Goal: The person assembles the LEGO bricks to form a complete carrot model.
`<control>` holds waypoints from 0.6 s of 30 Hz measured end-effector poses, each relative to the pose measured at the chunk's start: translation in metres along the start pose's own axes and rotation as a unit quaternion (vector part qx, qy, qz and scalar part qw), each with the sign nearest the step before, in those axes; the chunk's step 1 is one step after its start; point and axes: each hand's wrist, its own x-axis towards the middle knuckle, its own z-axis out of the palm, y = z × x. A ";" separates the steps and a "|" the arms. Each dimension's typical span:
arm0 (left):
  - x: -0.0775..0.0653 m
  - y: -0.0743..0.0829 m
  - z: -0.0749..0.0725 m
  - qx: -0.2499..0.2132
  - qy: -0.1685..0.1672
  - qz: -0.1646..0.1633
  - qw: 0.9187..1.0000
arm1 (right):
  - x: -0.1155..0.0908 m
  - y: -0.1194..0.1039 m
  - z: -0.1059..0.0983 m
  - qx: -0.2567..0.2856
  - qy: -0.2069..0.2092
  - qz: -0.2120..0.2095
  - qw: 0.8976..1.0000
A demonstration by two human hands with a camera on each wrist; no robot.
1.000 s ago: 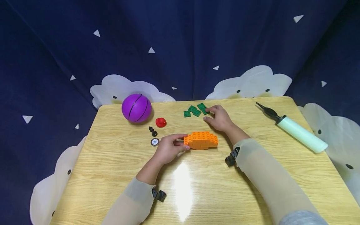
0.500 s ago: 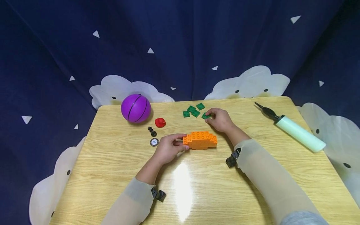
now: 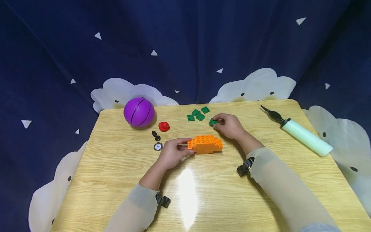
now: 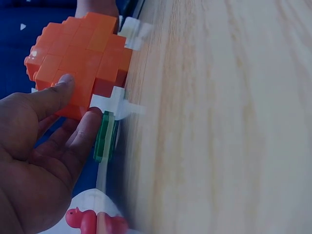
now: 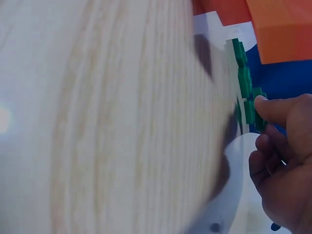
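My left hand (image 3: 172, 154) grips the left end of an orange build of toy bricks (image 3: 205, 146), thumb on the near face and fingers behind. In the left wrist view the orange build (image 4: 80, 51) shows stepped edges and studs along one side. My right hand (image 3: 231, 126) pinches a small green toy brick (image 3: 213, 122) between thumb and fingers, just behind the right part of the build. The right wrist view has this green brick (image 5: 260, 114) at the thumb tip, clear of the wooden surface. Several loose green bricks (image 3: 191, 118) lie to its left.
On the wooden table (image 3: 116, 180), a purple ball (image 3: 139, 112), a red rubber duck (image 3: 164, 126), a black chess piece (image 3: 156, 136) and a poker chip (image 3: 158, 147) stand or lie at left. A hand pump (image 3: 305, 137) lies at right. A dark blue curtain (image 3: 185, 48) hangs behind.
My right hand has taken a green brick from the group and drawn it a little nearer and away from the others. The left hand keeps its hold on the orange build.
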 end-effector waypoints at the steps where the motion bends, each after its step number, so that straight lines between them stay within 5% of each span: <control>1: 0.000 0.000 0.000 0.000 0.000 0.000 1.000 | -0.001 -0.001 -0.001 0.003 0.001 -0.001 1.000; 18: -0.001 0.001 0.000 -0.001 0.002 0.002 1.000 | -0.029 -0.013 -0.020 0.025 -0.001 -0.035 0.999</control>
